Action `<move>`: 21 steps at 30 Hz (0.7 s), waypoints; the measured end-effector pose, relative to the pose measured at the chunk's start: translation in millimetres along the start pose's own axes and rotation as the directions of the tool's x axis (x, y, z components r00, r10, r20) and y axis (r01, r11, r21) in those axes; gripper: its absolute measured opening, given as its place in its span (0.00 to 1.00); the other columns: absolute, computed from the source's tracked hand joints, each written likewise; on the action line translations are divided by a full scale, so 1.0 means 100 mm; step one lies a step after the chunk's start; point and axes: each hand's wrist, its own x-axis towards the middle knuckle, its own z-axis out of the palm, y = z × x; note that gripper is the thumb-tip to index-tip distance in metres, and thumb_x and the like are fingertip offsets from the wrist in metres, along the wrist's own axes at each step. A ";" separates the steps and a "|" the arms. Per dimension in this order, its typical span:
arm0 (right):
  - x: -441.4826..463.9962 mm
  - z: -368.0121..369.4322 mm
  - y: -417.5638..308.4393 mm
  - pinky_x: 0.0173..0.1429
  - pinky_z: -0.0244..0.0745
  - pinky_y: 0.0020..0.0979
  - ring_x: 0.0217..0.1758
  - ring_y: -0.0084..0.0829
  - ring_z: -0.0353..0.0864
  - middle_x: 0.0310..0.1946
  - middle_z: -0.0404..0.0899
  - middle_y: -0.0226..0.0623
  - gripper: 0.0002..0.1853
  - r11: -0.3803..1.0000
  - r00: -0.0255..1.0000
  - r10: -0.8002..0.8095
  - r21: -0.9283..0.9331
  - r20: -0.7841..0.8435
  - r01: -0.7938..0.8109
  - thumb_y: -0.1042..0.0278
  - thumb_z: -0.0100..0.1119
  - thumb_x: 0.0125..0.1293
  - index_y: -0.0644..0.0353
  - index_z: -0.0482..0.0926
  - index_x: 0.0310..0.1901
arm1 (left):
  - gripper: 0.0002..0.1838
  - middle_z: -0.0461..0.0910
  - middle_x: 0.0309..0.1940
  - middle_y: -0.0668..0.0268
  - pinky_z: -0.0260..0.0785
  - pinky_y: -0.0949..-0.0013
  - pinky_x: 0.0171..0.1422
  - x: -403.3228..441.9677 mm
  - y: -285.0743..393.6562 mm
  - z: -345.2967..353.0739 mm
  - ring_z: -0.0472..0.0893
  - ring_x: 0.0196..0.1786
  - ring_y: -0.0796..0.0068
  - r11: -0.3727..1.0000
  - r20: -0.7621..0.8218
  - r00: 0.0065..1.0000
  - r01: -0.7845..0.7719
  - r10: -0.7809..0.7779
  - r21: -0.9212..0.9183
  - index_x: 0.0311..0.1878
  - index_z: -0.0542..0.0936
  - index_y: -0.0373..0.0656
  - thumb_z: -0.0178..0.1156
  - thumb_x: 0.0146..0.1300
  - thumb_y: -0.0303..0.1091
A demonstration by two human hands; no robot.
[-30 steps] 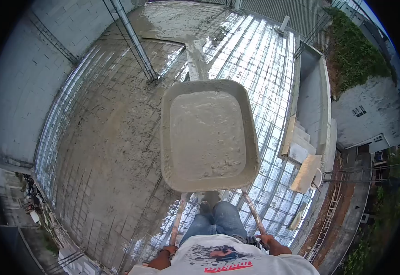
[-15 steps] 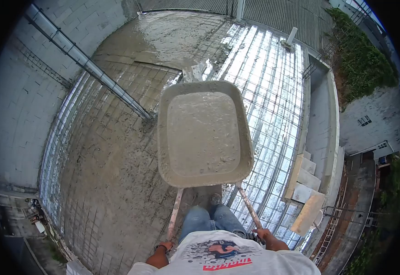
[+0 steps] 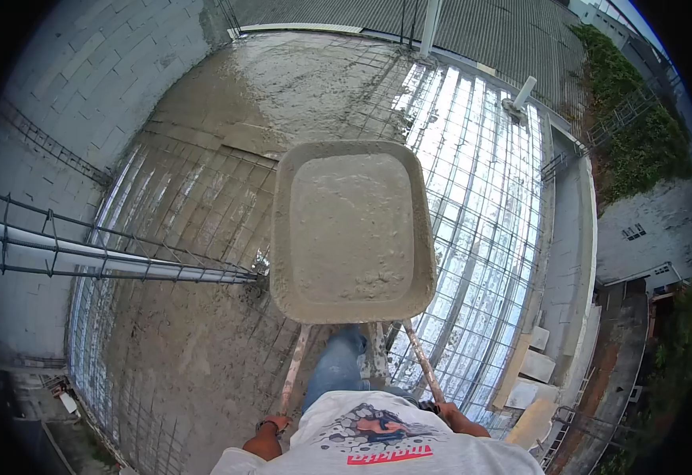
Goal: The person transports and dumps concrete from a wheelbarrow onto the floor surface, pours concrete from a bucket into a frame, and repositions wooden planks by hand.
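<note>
In front of me is a wheelbarrow (image 3: 281, 229) coated in grey cement, its tray full of wet concrete (image 3: 354, 222). Two worn handles run back from the tray to my sides. My left hand (image 3: 275, 424) is closed round the end of the left handle (image 3: 295, 368). On the other side, my right hand (image 3: 449, 412) grips the right handle (image 3: 425, 362). The tray stands level ahead of my legs, and its wheel is hidden beneath it.
A steel mesh (image 3: 472, 190) covers the floor at right; wet concrete (image 3: 195, 340) covers much of the left. A rebar column with a pipe (image 3: 124, 265) stands close at left. A block wall (image 3: 68, 103) bounds that side. Concrete blocks (image 3: 536, 366) lie along the right edge.
I have moved forward with the wheelbarrow; the rebar column is now nearer at my left. Both hands keep hold of the handles, and one leg has stepped ahead.
</note>
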 end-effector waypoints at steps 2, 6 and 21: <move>-0.45 -0.49 -0.92 0.55 0.72 0.35 0.54 0.43 0.78 0.50 0.78 0.53 0.34 0.944 0.980 -0.201 -0.265 0.018 0.198 0.39 0.57 0.57 0.64 0.77 0.52 | 0.26 0.84 0.35 0.65 0.72 0.64 0.47 -0.29 0.37 -0.75 0.82 0.38 0.69 0.956 -0.008 0.977 0.204 -0.211 -0.212 0.36 0.84 0.44 0.60 0.49 0.59; 0.07 -0.73 -1.29 0.53 0.72 0.39 0.56 0.48 0.77 0.49 0.78 0.56 0.33 0.980 0.984 -0.175 -0.094 0.013 0.176 0.38 0.50 0.61 0.64 0.78 0.50 | 0.25 0.84 0.34 0.65 0.73 0.65 0.44 0.06 0.53 -1.74 0.82 0.35 0.69 0.970 0.066 0.982 0.184 -0.176 -0.161 0.36 0.84 0.40 0.63 0.48 0.55; 0.40 -3.30 -5.21 0.48 0.74 0.38 0.47 0.43 0.81 0.43 0.81 0.52 0.42 0.907 0.955 0.294 0.327 -0.040 -0.266 0.32 0.63 0.47 0.71 0.79 0.46 | 0.30 0.83 0.42 0.58 0.73 0.63 0.51 1.32 2.05 -5.35 0.83 0.43 0.62 0.950 0.010 0.957 0.290 -0.290 -0.114 0.46 0.83 0.42 0.65 0.46 0.57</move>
